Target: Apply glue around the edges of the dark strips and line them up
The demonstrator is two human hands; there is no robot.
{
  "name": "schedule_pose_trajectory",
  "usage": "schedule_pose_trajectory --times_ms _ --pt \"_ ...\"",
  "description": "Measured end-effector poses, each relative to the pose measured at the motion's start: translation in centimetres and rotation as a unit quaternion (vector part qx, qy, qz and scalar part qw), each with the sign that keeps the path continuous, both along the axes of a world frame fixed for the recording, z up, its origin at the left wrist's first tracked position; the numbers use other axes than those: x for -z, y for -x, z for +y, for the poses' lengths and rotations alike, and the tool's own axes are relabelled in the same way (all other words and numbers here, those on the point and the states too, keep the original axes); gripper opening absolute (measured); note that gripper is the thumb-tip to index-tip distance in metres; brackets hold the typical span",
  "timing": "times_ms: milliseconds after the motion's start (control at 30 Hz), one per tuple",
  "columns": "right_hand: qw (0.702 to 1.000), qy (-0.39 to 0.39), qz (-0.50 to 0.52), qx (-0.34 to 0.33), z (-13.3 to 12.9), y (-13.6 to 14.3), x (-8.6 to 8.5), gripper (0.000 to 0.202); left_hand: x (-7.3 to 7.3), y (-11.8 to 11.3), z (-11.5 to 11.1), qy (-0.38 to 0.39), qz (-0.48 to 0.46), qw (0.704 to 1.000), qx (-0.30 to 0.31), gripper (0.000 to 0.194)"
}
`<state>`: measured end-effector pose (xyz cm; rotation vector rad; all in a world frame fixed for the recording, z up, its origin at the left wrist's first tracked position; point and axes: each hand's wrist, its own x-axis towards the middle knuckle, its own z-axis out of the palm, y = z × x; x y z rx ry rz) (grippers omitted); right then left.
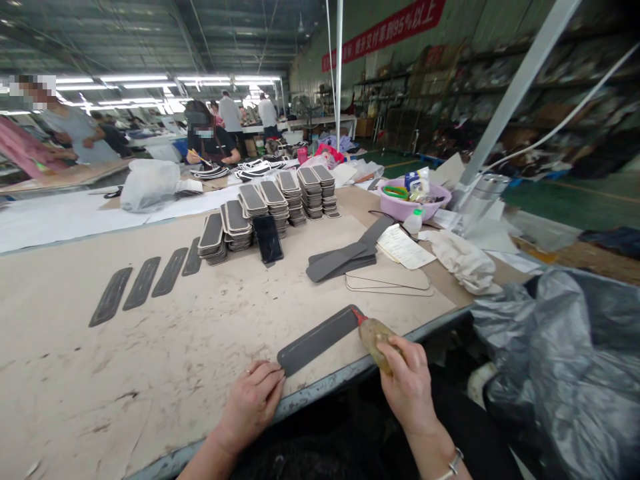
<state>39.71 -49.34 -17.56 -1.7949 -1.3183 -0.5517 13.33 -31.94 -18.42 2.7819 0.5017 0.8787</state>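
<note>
A long dark grey strip with rounded corners lies slanted on the paper-covered table near its front edge. My left hand is closed at the strip's lower left end, fingertips pressed on its corner. In my right hand is a yellowish squeeze bottle, tilted, its red nozzle at the strip's upper right end. Several dark strips lie in a row at the left, with glossy lines on them. Behind them stand stacks of framed grey pieces, with a black phone leaning on them.
Loose grey strips, beige pieces and a written sheet lie beyond the bottle. A purple basin, white cloth and metal pole stand right. Grey plastic hangs beside the table. Other people work behind.
</note>
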Motion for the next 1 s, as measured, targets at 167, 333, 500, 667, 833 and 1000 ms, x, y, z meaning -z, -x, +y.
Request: schedule_pose_trajectory --times_ms 167,333,500,667,833,1000 --pt "0.999 -0.029 0.021 0.007 -0.2 0.0 0.2 0.027 -0.1 0.0 0.0 0.000 -0.003 1.000 0.003 0.019" --pt "0.989 -0.059 0.072 -0.113 -0.3 2.5 -0.1 0.028 0.0 0.2 -0.2 0.010 0.006 1.000 0.006 0.018" --pt "0.966 -0.013 0.061 -0.251 0.4 5.9 -0.3 0.037 -0.1 0.1 -0.3 0.006 0.005 1.000 0.010 0.019" --pt "0.951 0.018 0.051 -0.303 0.8 7.1 -0.7 0.043 -0.5 -0.1 -0.4 0.007 0.000 1.000 0.012 0.018" --pt "0.952 0.034 0.035 -0.302 0.3 7.1 -1.1 0.042 -0.6 -0.1 -0.3 -0.001 0.011 1.000 0.014 0.018" --pt "0.952 0.033 0.008 -0.304 -0.8 7.1 -1.4 0.041 -0.6 0.0 -0.4 0.007 0.011 1.000 0.015 0.019"
